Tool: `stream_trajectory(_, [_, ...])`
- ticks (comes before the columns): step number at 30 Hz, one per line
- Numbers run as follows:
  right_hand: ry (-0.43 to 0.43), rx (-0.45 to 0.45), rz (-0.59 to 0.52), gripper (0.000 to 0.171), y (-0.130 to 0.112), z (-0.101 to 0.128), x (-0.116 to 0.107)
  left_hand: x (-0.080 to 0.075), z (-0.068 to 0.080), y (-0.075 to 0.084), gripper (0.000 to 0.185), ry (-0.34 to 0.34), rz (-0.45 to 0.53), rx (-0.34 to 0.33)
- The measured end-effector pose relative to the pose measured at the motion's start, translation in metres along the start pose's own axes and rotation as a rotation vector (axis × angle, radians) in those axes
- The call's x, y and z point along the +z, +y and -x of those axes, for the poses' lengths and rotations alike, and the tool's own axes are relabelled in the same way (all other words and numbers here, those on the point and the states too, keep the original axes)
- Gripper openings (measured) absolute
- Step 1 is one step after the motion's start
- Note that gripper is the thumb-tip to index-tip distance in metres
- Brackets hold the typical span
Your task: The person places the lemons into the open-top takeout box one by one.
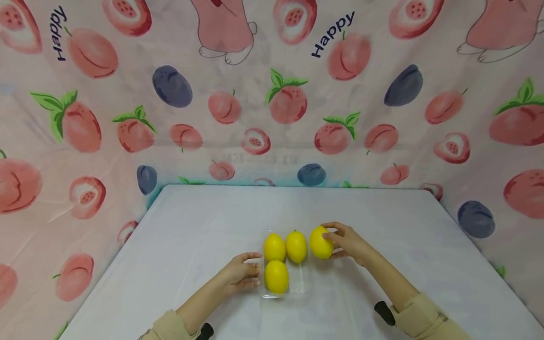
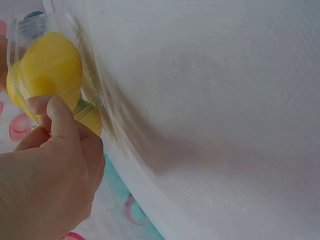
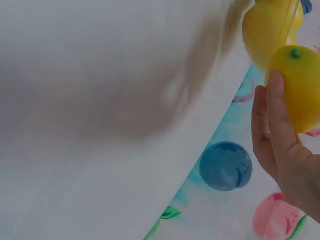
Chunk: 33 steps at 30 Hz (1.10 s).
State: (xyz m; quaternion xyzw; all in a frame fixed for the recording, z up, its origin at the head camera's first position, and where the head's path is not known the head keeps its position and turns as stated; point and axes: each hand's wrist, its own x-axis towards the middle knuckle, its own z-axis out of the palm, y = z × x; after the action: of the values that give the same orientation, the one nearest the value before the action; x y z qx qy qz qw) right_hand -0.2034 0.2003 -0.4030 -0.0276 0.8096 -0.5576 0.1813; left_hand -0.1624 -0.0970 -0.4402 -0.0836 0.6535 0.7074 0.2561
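A clear plastic tray (image 1: 297, 283) sits on the table and holds three yellow lemons: one at the far left (image 1: 274, 247), one at the far right (image 1: 296, 246) and one at the near left (image 1: 276, 276). Beside the tray's left wall is my left hand (image 1: 243, 273), its fingers reaching to the wall; the left wrist view shows the fingertips right at the plastic (image 2: 60, 112). My right hand (image 1: 346, 242) grips another lemon (image 1: 321, 242) between thumb and fingers, just right of the tray's far right corner. In the right wrist view that lemon (image 3: 300, 90) shows its green stem end.
The white table (image 1: 204, 217) reaches back to a fabric backdrop (image 1: 255, 94) printed with peaches and plums. Dark wrist straps (image 1: 384, 313) show by the beige sleeves (image 1: 425, 318).
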Motion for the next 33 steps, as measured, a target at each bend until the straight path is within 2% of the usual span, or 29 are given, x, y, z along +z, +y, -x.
stream_trajectory(12, [-0.02,-0.038,-0.003,0.048,-0.007,0.007,0.003,0.0,-0.005,0.0,0.04,0.014,0.002,-0.01])
stream_trajectory(21, [-0.031,-0.032,0.012,0.041,-0.01,0.012,0.016,0.003,-0.005,-0.001,0.041,0.015,0.014,-0.017])
stream_trajectory(29, [-0.047,-0.06,0.053,0.037,-0.009,0.017,0.027,0.004,-0.007,0.001,0.043,0.018,0.017,-0.02])
stream_trajectory(33, [-0.067,-0.09,0.115,0.04,-0.009,0.018,0.033,0.004,-0.007,0.0,0.043,0.013,0.019,-0.016])
